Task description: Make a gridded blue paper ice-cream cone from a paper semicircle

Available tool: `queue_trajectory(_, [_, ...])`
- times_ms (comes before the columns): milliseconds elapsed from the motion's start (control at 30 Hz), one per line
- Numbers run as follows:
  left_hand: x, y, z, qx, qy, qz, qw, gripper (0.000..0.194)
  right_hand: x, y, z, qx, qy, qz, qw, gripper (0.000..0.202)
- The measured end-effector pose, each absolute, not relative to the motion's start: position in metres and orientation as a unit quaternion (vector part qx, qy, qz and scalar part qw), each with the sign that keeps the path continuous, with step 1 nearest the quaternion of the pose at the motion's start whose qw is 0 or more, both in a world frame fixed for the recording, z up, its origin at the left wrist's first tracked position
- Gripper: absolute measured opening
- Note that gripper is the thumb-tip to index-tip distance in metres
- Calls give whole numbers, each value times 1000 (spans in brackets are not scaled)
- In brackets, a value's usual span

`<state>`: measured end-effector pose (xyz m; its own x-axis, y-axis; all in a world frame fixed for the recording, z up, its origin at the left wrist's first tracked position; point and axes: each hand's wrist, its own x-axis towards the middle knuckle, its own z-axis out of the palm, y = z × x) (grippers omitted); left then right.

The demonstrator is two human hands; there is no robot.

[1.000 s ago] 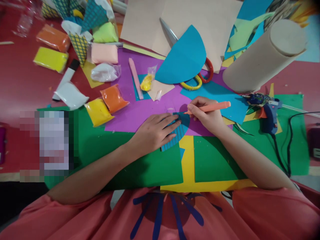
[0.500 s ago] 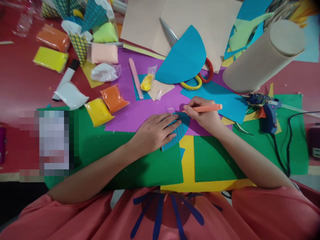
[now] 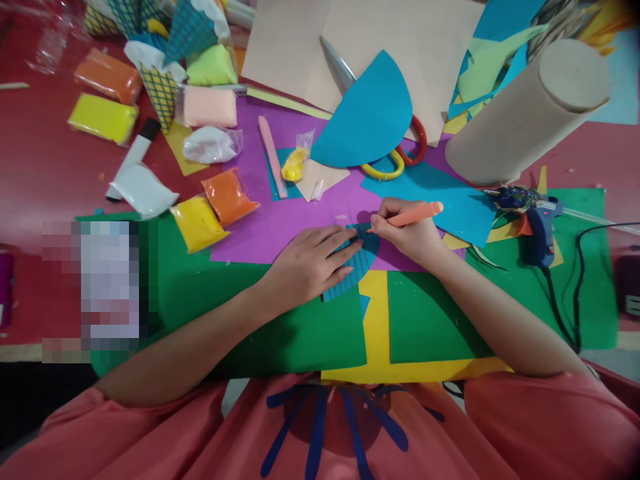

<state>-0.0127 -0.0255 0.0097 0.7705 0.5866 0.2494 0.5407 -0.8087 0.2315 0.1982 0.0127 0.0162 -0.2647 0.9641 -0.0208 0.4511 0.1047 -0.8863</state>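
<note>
My left hand lies flat with its fingers spread on a small blue paper piece marked with dark parallel lines. That piece rests over the edge between the purple sheet and the green sheet. In my right hand is an orange pen, pinched near its tip, which meets the blue piece close to its upper edge. Just beyond my hands, a larger blue paper shape covers the middle of a pair of scissors.
On the right are a glue gun with its cord and a thick cardboard roll. Several clay packs, one an orange pack, and a marker lie left. A pink stick rests on the purple sheet.
The orange pen's tip has shifted slightly right and down along the blue piece, and the pen is tilted more steeply. My left hand has stayed in place.
</note>
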Motion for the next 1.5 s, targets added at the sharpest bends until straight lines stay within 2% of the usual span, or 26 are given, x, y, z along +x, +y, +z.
queue_trajectory(167, [-13,-25,9,939,298,157,69,35,200,13,17,-503,-680,444,295,30])
queue_trajectory(433, [-14,-27,9,930,333,140,71,39,204,11,20,-480,-620,475,400,42])
queue_trajectory(667, [-14,-27,8,928,341,135,70,40,204,11,17,-478,-681,423,359,28])
queue_trajectory(867, [-14,-27,9,927,345,132,71,40,205,11,15,-488,-700,392,344,24])
queue_trajectory(1067, [-13,-27,10,929,339,140,49,39,205,11,14,-493,-709,388,322,30])
queue_trajectory(1500, [-14,-27,9,927,345,129,73,41,205,11,16,-469,-681,468,311,38])
